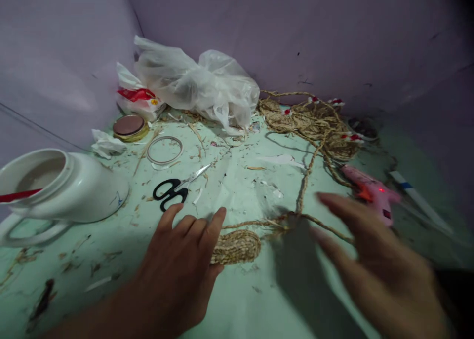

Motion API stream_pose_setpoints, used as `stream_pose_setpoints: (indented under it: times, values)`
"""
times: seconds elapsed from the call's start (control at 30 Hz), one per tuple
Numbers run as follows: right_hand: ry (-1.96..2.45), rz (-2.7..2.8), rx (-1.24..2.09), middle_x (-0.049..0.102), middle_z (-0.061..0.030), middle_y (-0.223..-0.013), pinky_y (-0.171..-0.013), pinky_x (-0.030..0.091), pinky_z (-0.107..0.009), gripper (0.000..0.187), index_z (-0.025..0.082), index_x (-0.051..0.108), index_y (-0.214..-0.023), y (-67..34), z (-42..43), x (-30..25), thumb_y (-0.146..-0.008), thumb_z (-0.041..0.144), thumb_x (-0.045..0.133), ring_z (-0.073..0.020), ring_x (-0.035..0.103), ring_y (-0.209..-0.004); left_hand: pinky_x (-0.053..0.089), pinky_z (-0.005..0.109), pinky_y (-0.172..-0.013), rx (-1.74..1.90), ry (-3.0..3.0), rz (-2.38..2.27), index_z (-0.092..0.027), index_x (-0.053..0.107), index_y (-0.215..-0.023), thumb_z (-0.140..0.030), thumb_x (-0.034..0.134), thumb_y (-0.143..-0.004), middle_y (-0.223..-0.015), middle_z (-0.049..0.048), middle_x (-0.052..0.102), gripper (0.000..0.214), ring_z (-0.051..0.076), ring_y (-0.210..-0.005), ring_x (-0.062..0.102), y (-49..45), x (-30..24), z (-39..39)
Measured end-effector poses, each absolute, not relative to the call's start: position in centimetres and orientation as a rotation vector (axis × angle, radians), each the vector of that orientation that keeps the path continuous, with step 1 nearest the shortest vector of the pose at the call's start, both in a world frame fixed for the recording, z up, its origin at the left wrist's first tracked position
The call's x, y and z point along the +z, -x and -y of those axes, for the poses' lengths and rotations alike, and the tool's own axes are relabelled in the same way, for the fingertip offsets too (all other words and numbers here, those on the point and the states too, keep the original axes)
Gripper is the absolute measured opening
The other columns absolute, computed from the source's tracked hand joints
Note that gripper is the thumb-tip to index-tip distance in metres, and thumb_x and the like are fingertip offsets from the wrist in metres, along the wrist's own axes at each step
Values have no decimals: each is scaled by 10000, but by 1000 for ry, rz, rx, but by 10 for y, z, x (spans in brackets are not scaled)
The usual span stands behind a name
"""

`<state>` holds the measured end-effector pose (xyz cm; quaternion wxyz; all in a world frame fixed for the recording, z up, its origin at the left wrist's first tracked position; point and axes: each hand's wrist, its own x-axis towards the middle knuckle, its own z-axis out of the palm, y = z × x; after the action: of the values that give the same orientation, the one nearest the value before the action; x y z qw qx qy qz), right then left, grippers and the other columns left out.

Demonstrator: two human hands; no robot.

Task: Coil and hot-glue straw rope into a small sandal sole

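My left hand [181,265] grips the left end of a small oval woven-straw piece [239,246], with the thumb at its lower edge and the index finger above; the hand hides that end. A braided straw cord [259,223] runs along the far side of the piece toward a longer cord [305,181] leading back. My right hand [377,265], slightly blurred, hovers over the table with thumb and fingers apart and nothing between them. Nearest beyond it lies a pink glue gun [377,191] with a red light. Black-handled scissors [174,190] lie beyond my left hand.
A white jug [85,186] lies at the left, a red object in its mouth. Behind are a tape roll [165,150], a round tin [129,127], a plastic bag [200,82] and several woven pieces [307,119]. A white strip [422,201] is at right. Straw scraps litter the table.
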<state>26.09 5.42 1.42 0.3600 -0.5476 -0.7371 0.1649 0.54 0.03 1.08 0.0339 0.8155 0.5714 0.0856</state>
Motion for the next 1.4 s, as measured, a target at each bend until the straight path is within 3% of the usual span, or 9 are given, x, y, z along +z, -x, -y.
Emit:
stream_pose_setpoints:
  times: [0.1, 0.23, 0.4, 0.87, 1.4]
  values:
    - [1075, 2229, 674, 562, -94, -1247, -939, 484, -411, 471, 249, 461, -1292, -220, -52, 20, -843, 220, 600, -249, 531, -1152, 316, 553, -979, 305, -2456, -1739, -139, 308, -1342, -187, 595, -699, -1075, 97, 620, 705, 275, -950, 555, -3, 11, 0]
    - [869, 2462, 830, 460, -144, -1322, -1000, 397, -496, 725, 181, 296, -1382, -197, -55, 12, -748, 151, 646, -292, 419, -1212, 409, 514, -883, 229, -2288, -1804, -179, 481, -1140, -190, 648, -639, -1130, 118, 577, 527, 311, -1007, 527, -1, 14, -3]
    - [884, 2435, 977, 484, -118, -1277, -985, 362, -525, 821, 228, 170, -1417, -192, -54, -1, -738, 82, 608, -274, 430, -1150, 398, 527, -898, 180, -2166, -1769, -203, 546, -1008, -182, 660, -654, -1087, 86, 564, 372, 298, -1009, 500, -2, 17, -8]
    - [881, 2399, 1067, 528, -86, -1175, -971, 342, -500, 852, 214, 237, -1378, -183, -55, 0, -619, 28, 575, -261, 437, -1076, 371, 527, -872, 207, -2079, -1635, -185, 553, -928, -122, 634, -647, -981, 64, 532, 299, 264, -925, 460, -2, 21, -16]
    - [937, 2444, 932, 588, -76, -1064, -905, 389, -483, 785, 191, 283, -1348, -176, -53, -1, -613, 109, 547, -259, 481, -985, 377, 515, -897, 227, -2123, -1582, -195, 550, -927, -136, 606, -646, -985, 60, 546, 293, 258, -937, 469, -3, 22, -18]
